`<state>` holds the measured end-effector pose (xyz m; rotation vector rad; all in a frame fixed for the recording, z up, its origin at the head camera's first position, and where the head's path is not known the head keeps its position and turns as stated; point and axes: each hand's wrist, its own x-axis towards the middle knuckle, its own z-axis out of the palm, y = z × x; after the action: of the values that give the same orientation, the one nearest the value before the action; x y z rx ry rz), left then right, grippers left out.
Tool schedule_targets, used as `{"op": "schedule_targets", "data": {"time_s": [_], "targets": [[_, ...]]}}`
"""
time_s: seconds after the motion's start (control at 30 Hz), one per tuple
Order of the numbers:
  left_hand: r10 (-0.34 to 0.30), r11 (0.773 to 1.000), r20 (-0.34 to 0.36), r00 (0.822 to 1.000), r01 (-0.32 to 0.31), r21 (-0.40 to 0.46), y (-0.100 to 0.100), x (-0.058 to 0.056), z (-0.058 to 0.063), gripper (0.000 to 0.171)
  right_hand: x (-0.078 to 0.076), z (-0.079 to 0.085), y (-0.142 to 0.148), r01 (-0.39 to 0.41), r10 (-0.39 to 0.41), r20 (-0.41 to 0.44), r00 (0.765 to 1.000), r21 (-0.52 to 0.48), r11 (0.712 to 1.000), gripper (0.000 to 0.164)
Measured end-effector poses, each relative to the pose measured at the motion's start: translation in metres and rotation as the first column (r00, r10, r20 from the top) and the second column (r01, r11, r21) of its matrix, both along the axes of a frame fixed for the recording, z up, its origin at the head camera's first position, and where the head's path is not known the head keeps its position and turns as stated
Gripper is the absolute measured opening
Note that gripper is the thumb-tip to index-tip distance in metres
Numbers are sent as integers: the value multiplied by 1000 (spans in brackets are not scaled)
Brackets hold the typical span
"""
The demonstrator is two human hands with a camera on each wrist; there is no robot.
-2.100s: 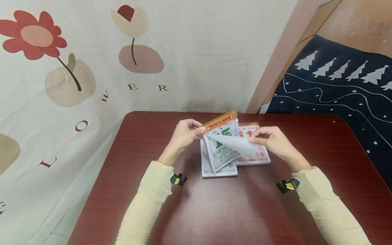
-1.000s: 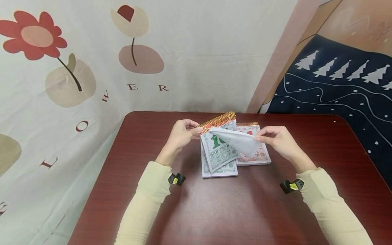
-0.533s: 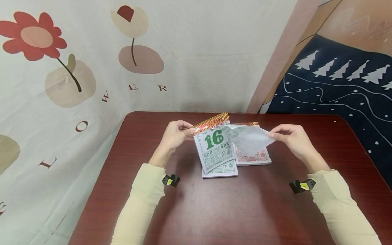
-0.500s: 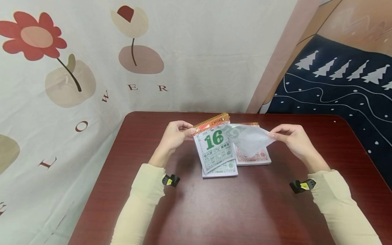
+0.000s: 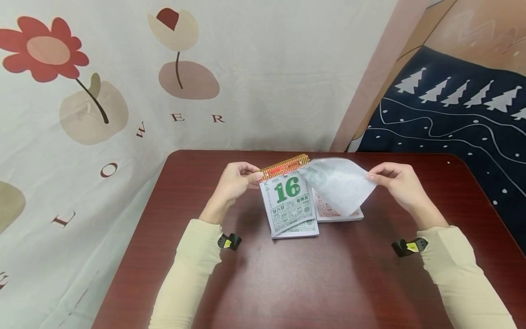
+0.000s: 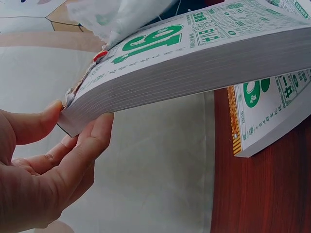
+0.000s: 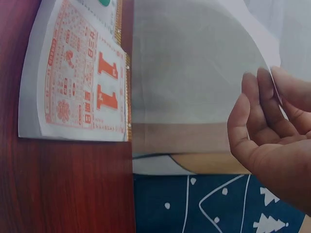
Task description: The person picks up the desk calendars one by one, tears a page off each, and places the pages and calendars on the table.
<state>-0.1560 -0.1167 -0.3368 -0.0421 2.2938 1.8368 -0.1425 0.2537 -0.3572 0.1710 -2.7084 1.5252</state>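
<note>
My left hand pinches the top left corner of a tear-off calendar with a gold and red header and a green 16. In the left wrist view, thumb and fingers hold the thick pad by that corner, raised above the table. My right hand pinches the edge of a thin calendar page, pulled out to the right. Its inner end lies by the header's right end; I cannot tell whether it is still attached. In the right wrist view the thumb and fingers meet at the page's edge.
Beneath the held pad lies another green-printed calendar, mostly covered. To its right is a calendar with a red 11, partly behind the page in the head view. The dark red table meets a printed curtain at its back edge.
My right hand has moved right, drawing the page off the pad and uncovering the green 16. The page has spread wider and risen. My left hand and the pad have shifted slightly left.
</note>
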Motion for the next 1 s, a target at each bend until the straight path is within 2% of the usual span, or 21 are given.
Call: {"op": "schedule_targets", "data": {"time_s": [0.27,0.53,0.77,1.0], "targets": [[3,1000,-14,1000,-3,-5,-12,1,0,15,2,0,18,84,-85,38,996,28,996,26],[-14,1000,-18,1000,13,-12,-14,1,1,16,2,1,20,88,-88,43,995,16,996,27],[-25,999,-21,999,25,-22,-17,1,2,17,2,1,24,55,-55,35,998,10,998,21],[-18,1000,-29,999,18,-21,-25,0,2,16,2,1,33,97,-98,31,995,40,994,22]]}}
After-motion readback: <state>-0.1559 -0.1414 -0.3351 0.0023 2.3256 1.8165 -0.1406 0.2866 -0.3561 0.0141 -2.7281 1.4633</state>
